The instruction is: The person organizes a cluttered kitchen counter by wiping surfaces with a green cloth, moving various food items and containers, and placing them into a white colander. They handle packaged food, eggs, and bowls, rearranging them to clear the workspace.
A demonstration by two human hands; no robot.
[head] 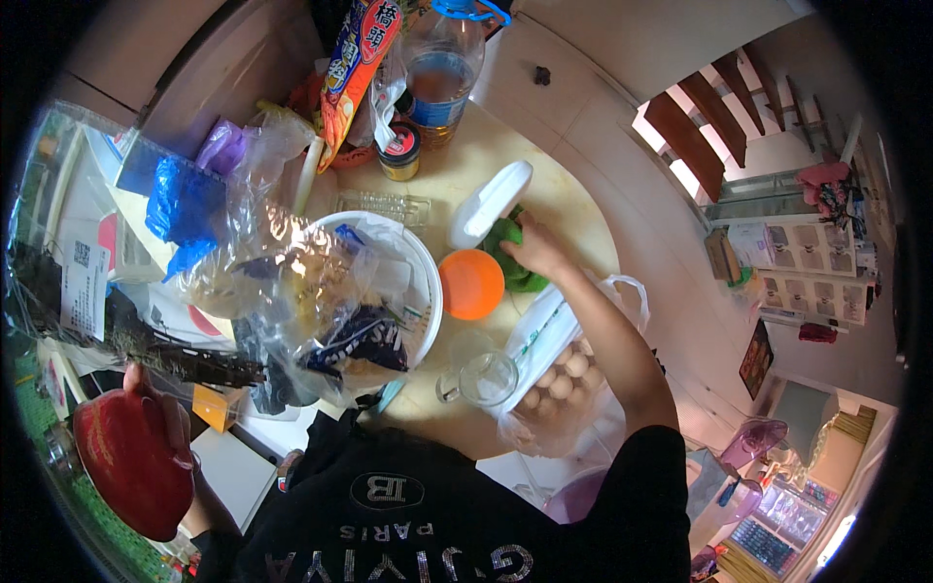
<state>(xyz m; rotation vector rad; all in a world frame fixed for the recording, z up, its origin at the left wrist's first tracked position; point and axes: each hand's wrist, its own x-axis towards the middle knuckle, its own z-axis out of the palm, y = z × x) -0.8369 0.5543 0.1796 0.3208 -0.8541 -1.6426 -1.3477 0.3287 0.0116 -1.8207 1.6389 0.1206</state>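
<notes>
My left hand point(162, 415) is at the lower left, its fingers on a glossy red object point(135, 463) with a gold pattern, perhaps a pouch. Its thumb touches the edge of a clear plastic package point(182, 361) with dark contents and a printed label; whether it grips this too is unclear. My right hand point(536, 248) grasps a crumpled green cloth point(514, 255) on the table. Beside the cloth are an orange cup or bowl point(474, 284) and a white oblong object point(492, 204). A white bin point(435, 291) stands left of them, with clear and dark plastic wrappers point(364, 339) in it.
On the round-edged table point(568, 197) are a glass mug point(487, 377), a bag of eggs point(561, 382), a small jar point(399, 151), a large plastic bottle point(441, 80) and an orange food packet point(357, 80). Blue plastic bags point(178, 204) lie left. Wooden stairs point(685, 142) rise beyond.
</notes>
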